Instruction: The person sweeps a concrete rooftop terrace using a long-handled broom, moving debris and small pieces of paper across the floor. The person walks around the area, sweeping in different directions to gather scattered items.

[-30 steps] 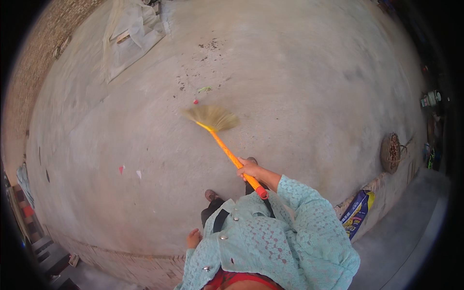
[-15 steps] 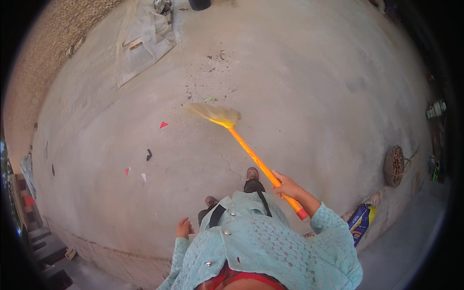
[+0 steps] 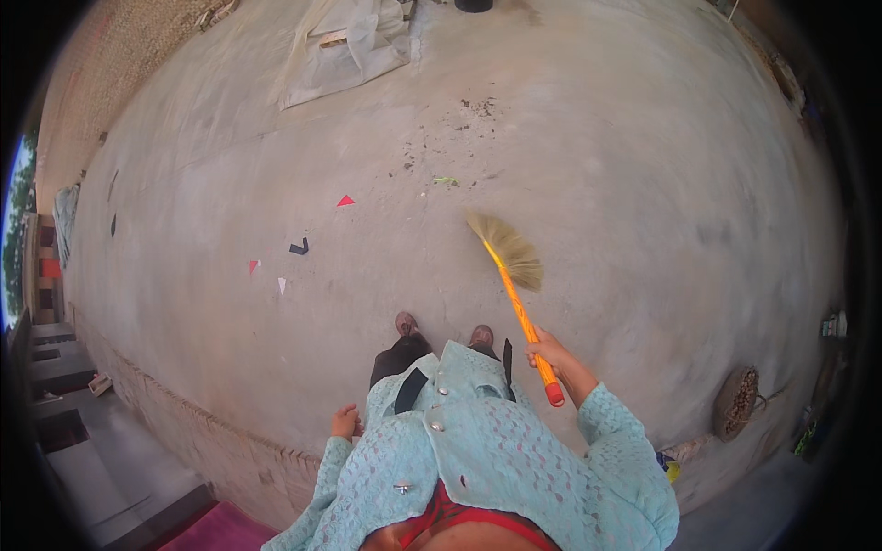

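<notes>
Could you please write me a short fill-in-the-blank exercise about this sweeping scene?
1. The right hand grips the broom by its ____ handle.
2. The left hand holds ____.
3. The small triangular scrap lying farthest up the grey concrete floor is ____.
4. The broom's straw bristles point ____ from the person's feet.

Missing words: orange; nothing; red; away

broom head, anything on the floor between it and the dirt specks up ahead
Nothing visible: bare concrete floor lies between the broom, held in the right hand, and the dirt specks.
</notes>
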A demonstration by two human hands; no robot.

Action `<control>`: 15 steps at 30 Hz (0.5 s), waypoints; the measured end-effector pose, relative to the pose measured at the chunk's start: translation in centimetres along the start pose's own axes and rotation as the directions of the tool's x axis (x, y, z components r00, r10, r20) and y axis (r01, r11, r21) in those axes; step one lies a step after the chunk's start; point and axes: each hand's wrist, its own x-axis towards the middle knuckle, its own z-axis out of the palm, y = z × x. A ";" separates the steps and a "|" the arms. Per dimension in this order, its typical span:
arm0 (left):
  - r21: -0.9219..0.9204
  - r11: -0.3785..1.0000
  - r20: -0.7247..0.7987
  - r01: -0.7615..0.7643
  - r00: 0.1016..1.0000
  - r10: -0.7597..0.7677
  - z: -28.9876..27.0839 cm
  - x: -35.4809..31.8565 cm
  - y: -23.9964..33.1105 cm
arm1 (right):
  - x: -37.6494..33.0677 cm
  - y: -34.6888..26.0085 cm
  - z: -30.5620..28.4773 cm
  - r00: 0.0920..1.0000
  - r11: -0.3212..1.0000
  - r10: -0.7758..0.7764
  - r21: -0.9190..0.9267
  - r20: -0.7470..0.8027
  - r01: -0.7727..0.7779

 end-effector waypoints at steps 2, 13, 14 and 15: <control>-0.017 1.000 0.006 0.019 1.000 -0.019 0.1 0.3 -0.7 | 2.8 -2.2 4.0 0.994 1.000 -0.015 0.000 0.105 0.015; -0.369 0.913 0.091 0.173 0.985 -0.149 2.0 11.0 1.6 | 7.2 -14.7 18.0 0.921 0.990 -0.123 0.108 0.371 0.088; -0.422 0.886 0.094 0.194 0.981 -0.169 2.1 12.0 2.4 | 6.3 -15.7 18.0 0.937 0.989 -0.149 0.056 0.317 0.138; -0.415 0.887 0.090 0.200 0.980 -0.178 1.9 12.7 3.3 | 5.5 -16.7 17.9 0.944 0.983 -0.179 0.005 0.278 0.185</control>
